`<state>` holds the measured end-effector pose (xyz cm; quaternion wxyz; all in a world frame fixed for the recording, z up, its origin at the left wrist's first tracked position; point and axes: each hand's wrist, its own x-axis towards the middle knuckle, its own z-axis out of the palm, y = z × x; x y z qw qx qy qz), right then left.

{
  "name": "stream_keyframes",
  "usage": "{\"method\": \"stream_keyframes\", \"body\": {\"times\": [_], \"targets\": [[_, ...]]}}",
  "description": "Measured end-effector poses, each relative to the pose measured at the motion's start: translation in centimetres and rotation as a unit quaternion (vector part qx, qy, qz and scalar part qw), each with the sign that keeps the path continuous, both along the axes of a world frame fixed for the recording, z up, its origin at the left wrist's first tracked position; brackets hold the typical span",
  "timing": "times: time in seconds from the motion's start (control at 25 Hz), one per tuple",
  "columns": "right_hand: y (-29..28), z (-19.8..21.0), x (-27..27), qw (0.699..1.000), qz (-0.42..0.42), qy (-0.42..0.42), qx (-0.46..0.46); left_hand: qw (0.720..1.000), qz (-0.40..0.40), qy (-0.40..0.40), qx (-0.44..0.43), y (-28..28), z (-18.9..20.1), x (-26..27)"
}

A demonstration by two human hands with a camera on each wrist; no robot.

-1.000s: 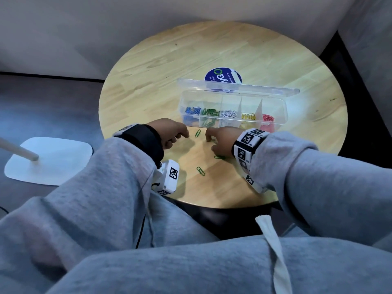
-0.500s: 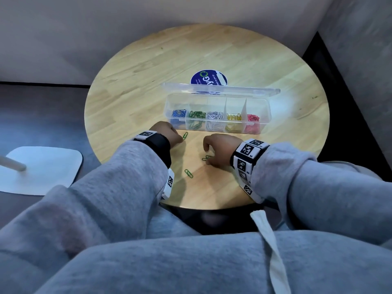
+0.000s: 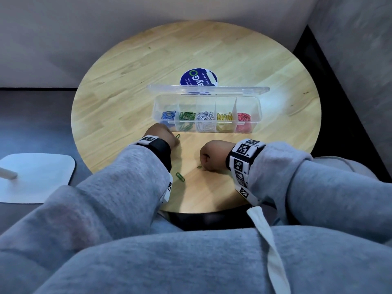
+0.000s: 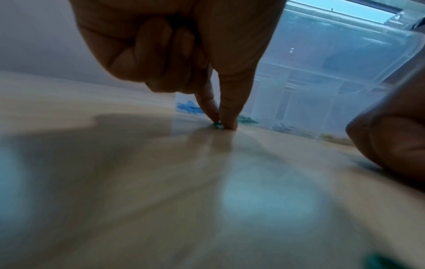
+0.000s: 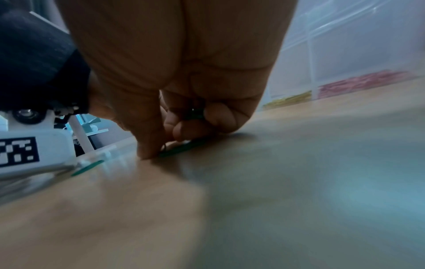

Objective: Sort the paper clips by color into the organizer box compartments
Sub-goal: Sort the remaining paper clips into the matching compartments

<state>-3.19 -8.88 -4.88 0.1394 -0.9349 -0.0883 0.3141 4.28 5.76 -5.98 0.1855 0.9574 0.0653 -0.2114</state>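
Observation:
A clear organizer box [image 3: 257,115] stands open on the round wooden table [image 3: 131,81], with blue, green, white, yellow and red clips in separate compartments. My left hand [image 3: 176,140] sits just in front of the box; its thumb and forefinger [image 4: 226,109] pinch a green paper clip [image 4: 217,124] lying on the wood. My right hand [image 3: 203,165] is curled knuckles-up to the right, and its thumb and fingers [image 5: 149,142] close on another green clip [image 5: 181,147] flat on the table. A third green clip [image 3: 180,176] lies loose between my wrists.
The box lid [image 3: 209,90] stands up behind the compartments, with a round blue sticker [image 3: 198,78] beyond it. A white lamp base [image 3: 36,177] lies on the floor at the left. Grey walls close in behind and to the right.
My left hand has brought its fingertips down onto the green clip by the box. My right hand has drawn back toward me and curled over its clip. The head view has shifted.

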Motion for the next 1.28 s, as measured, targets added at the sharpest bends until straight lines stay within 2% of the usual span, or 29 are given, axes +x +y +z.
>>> {"method": "stream_keyframes", "body": {"times": [0.16, 0.24, 0.36, 0.44, 0.48, 0.52, 0.64, 0.68, 0.72, 0.76, 0.8, 0.92, 1.0, 1.12, 1.16, 1.28], "targets": [[-0.9, -0.3, -0.2, 0.999, 0.017, -0.035, 0.023, 0.999, -0.026, 0.041, 0.022, 0.1, 0.5, -0.5], [-1.3, -0.2, -0.4, 0.999, 0.007, -0.046, 0.027, 0.996, -0.044, 0.076, -0.006, 0.5, 1.3, -1.0], [-1.9, 0.5, -0.6, 0.991, -0.090, -0.054, 0.077, 0.979, -0.004, 0.144, -0.142, 1.2, 2.9, -1.7], [-2.5, 1.3, -0.5, 0.978, -0.162, -0.049, 0.122, 0.946, 0.061, 0.168, -0.269, 1.5, 3.8, -1.8], [-2.8, 1.7, -0.5, 0.963, -0.210, -0.035, 0.164, 0.924, 0.094, 0.177, -0.325, 1.6, 4.3, -1.9], [-3.1, 2.1, -0.4, 0.936, -0.273, -0.014, 0.222, 0.902, 0.121, 0.186, -0.370, 1.6, 4.8, -1.9], [-3.8, 2.9, -0.4, 0.821, -0.437, 0.044, 0.366, 0.862, 0.145, 0.190, -0.447, 1.7, 6.6, -2.4], [-4.0, 3.0, -0.4, 0.801, -0.460, 0.056, 0.378, 0.857, 0.142, 0.187, -0.458, 1.6, 7.0, -2.6], [-4.2, 3.1, -0.5, 0.796, -0.467, 0.064, 0.380, 0.853, 0.139, 0.184, -0.467, 1.6, 7.4, -2.9], [-4.2, 3.0, -0.6, 0.805, -0.455, 0.066, 0.375, 0.850, 0.136, 0.179, -0.477, 1.6, 7.7, -3.1], [-4.3, 2.9, -0.8, 0.831, -0.424, 0.058, 0.355, 0.844, 0.134, 0.176, -0.488, 1.6, 7.9, -3.2], [-4.1, 2.6, -1.6, 0.937, -0.272, 0.008, 0.220, 0.832, 0.127, 0.185, -0.507, 1.7, 8.7, -3.4], [-3.7, 2.6, -2.0, 0.972, -0.188, -0.014, 0.137, 0.857, 0.096, 0.198, -0.467, 1.5, 8.7, -3.5], [-2.7, 2.1, -2.4, 0.993, -0.106, -0.045, 0.027, 0.932, 0.024, 0.189, -0.307, 0.6, 7.6, -3.9], [-2.3, 1.8, -2.6, 0.995, -0.092, -0.049, 0.000, 0.947, -0.001, 0.182, -0.265, 0.4, 7.1, -4.1], [-1.8, 1.1, -2.5, 0.997, -0.050, -0.046, -0.042, 0.950, -0.043, 0.193, -0.241, 0.1, 5.9, -4.5]]}}
